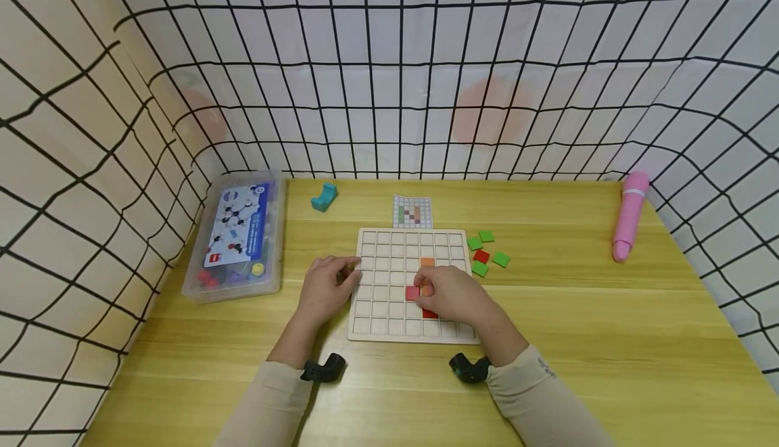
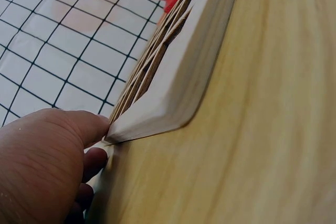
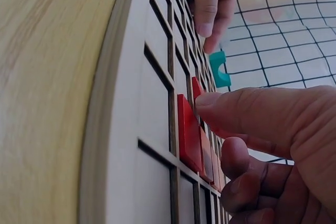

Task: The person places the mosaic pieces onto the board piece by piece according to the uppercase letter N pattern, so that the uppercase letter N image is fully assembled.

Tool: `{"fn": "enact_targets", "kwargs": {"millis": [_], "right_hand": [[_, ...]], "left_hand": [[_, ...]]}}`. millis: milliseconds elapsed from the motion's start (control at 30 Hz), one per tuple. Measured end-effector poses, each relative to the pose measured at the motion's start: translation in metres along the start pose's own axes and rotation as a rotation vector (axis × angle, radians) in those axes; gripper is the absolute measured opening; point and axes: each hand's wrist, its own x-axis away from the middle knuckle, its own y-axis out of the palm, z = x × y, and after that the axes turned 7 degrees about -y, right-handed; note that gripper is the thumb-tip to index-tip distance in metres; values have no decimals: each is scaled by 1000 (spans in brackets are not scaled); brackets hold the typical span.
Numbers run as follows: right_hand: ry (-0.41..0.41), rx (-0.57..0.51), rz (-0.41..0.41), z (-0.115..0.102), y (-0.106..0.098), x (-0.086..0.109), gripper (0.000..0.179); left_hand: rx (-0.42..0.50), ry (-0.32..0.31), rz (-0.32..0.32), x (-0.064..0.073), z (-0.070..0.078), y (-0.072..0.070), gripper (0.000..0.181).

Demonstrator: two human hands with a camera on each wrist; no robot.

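Note:
A light wooden grid board (image 1: 380, 327) lies on the table between the hands. My left hand (image 1: 324, 289) touches its left edge with thumb and forefinger. Over the board's right half, my right hand (image 1: 453, 293) pinches a red square tile (image 1: 412, 293) at a cell, thumb and forefinger at its right side. Another red tile (image 1: 429, 314) sits in the row nearer me, and an orange tile (image 1: 427, 262) lies farther up. In the right wrist view the thumb partly covers the farther red tile (image 3: 196, 87); the nearer red tile (image 3: 189, 135) stands slightly above the grid. Some cells are hidden beneath my right hand.
Several green tiles (image 1: 501, 259) and a loose red tile (image 1: 481, 256) lie right of the board. A pattern card (image 1: 412, 212) touches its far side. Around stand a plastic box (image 1: 234, 237), a teal block (image 1: 324, 197), a pink cylinder (image 1: 631, 217) and a wire grid (image 1: 400, 82).

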Motion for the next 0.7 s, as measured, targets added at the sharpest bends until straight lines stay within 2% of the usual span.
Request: {"fn": "enact_targets", "kwargs": {"millis": [200,333,433,700], "right_hand": [[-19,-28,3,2,-1,-1,18],[-23,-43,34,9,-7,1,16],[-7,-56,59,17,-15,1,16],[100,-94,117,52,-40,1,20]], "left_hand": [[-3,-1,-2,0,-1,1,29],[-4,1,-4,0,-1,1,30],[1,-1,-3,1,0,1,30],[-1,2,-7,0,1,0,29]]}}
